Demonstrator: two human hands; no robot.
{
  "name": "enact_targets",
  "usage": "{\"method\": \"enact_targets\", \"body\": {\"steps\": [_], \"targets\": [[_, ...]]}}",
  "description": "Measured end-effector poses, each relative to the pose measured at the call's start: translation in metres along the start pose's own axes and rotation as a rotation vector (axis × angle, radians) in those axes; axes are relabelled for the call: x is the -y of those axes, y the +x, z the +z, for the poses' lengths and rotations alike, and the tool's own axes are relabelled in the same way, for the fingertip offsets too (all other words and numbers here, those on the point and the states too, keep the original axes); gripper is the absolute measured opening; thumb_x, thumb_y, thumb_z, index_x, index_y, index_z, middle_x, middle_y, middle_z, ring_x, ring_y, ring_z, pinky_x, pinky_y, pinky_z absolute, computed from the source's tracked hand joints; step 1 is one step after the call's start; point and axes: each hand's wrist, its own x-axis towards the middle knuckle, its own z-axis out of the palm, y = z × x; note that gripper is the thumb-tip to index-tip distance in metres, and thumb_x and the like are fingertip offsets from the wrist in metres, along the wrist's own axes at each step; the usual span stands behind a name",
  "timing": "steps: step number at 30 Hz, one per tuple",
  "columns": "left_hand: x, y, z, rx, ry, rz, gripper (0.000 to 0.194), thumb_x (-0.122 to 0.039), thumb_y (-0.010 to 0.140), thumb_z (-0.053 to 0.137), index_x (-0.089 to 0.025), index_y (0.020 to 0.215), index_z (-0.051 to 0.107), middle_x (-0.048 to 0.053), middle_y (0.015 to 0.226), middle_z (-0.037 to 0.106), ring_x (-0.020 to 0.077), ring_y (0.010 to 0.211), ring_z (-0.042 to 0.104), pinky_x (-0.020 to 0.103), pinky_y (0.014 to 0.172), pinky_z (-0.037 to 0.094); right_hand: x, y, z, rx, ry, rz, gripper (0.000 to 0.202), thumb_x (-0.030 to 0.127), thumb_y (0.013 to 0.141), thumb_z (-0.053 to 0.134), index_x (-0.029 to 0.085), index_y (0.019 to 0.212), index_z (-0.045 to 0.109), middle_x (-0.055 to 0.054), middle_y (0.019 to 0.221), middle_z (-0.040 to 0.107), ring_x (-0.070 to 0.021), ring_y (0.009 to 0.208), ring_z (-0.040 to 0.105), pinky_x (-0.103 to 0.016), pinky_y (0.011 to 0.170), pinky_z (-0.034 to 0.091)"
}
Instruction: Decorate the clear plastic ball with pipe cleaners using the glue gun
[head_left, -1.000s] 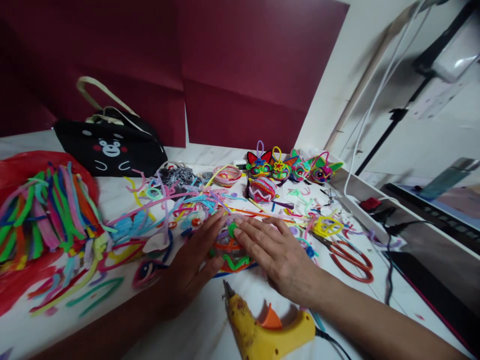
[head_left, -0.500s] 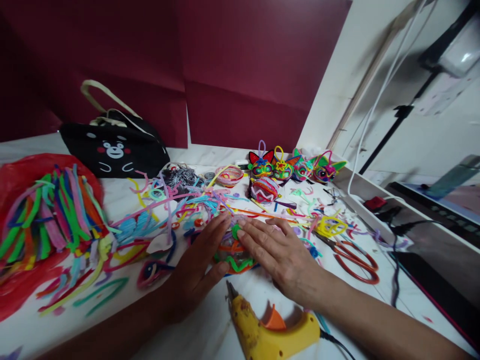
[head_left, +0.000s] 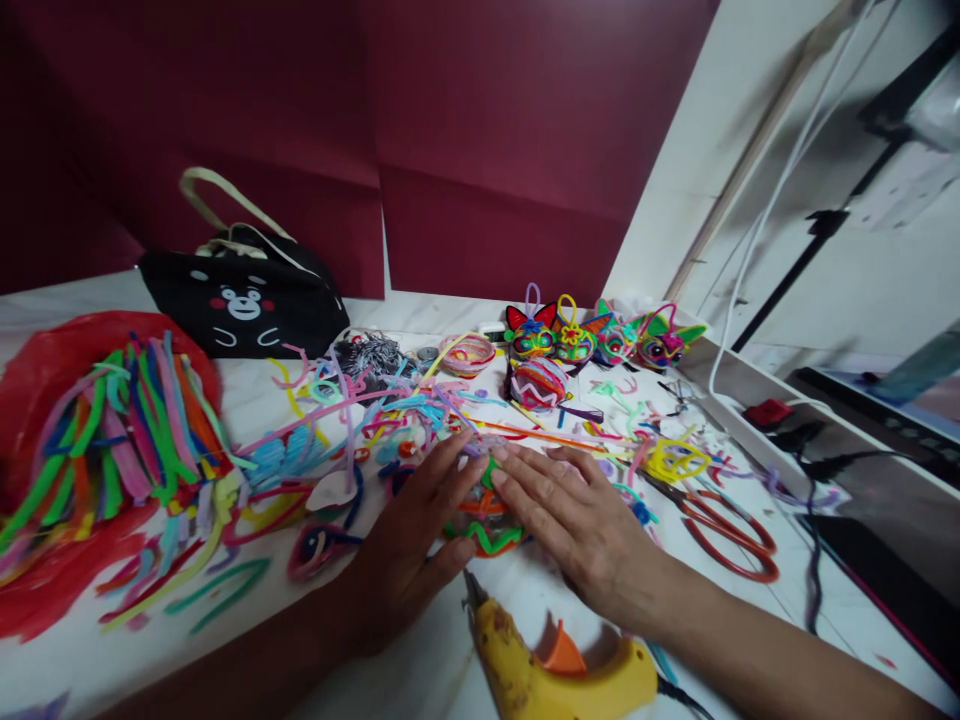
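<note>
Left hand [head_left: 412,540], right hand [head_left: 581,520]: open, fingers outstretched over pipe-cleaner ornament [head_left: 489,535]. Yellow glue gun [head_left: 551,682] near. 4 cat-faced ornaments [head_left: 574,344] behind.

Bare forearms [head_left: 750,640]
Left hand [head_left: 412,540] and right hand [head_left: 581,525] bare too; faint creases line the right fingers [head_left: 541,490].

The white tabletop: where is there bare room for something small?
Bare tabletop shows between the left forearm and the green loop, between the left hand and the yellow glue gun, and between the right forearm and the orange scissors. Beyond the craft piece, coloured strips and eared ornaments crowd it.
</note>
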Motion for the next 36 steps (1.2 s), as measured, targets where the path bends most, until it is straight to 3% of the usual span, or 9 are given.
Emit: {"method": "enact_targets", "body": {"steps": [10,22,32,36], "targets": [[0.004,-0.001,-0.002,0.046,0.073,0.043,0.057,-0.039,0.105,0.030,-0.029,0.158,0.012,0.005,0.168,0.007,0.0269,0.154,0.014,0.047,0.122,0.026,0.001,0.001,0.000,-0.026,-0.029,-0.001,0.042,0.010,0.103,0.028,0.005,0.138,0.051,-0.015,0.148,0.052,-0.0271,0.141,0.041,-0.049,0.104,0.033],[0.009,-0.003,0.004,-0.002,0.065,0.056,0.056,-0.041,0.105,0.030,-0.029,0.158,0.017,0.007,0.168,0.011,0.0299,0.153,0.017,0.049,0.121,0.027,0.001,0.001,0.004,-0.031,0.023,0.005,0.042,0.011,0.104,0.029,0.003,0.140,0.047,-0.016,0.149,0.051,-0.0294,0.139,0.043,-0.052,0.103,0.034],[0.010,0.000,0.001,-0.015,0.101,0.095,0.057,-0.035,0.105,0.032,-0.029,0.158,0.011,0.005,0.168,0.010,0.0251,0.154,0.014,0.044,0.123,0.025,0.001,0.003,0.007,-0.038,-0.007,0.009,0.041,0.013,0.103,0.034,0.005,0.141,0.047,-0.016,0.150,0.049,-0.0302,0.140,0.041,-0.053,0.100,0.040],[0.013,-0.001,-0.001,-0.024,0.097,0.066,0.055,-0.036,0.105,0.033,-0.032,0.157,0.015,0.004,0.167,0.016,0.0263,0.152,0.020,0.045,0.122,0.028,0.002,0.003,0.008,-0.054,-0.032,0.006,0.040,0.014,0.103,0.034,0.006,0.140,0.049,-0.016,0.148,0.051,-0.0294,0.139,0.042,-0.052,0.100,0.041]]}}
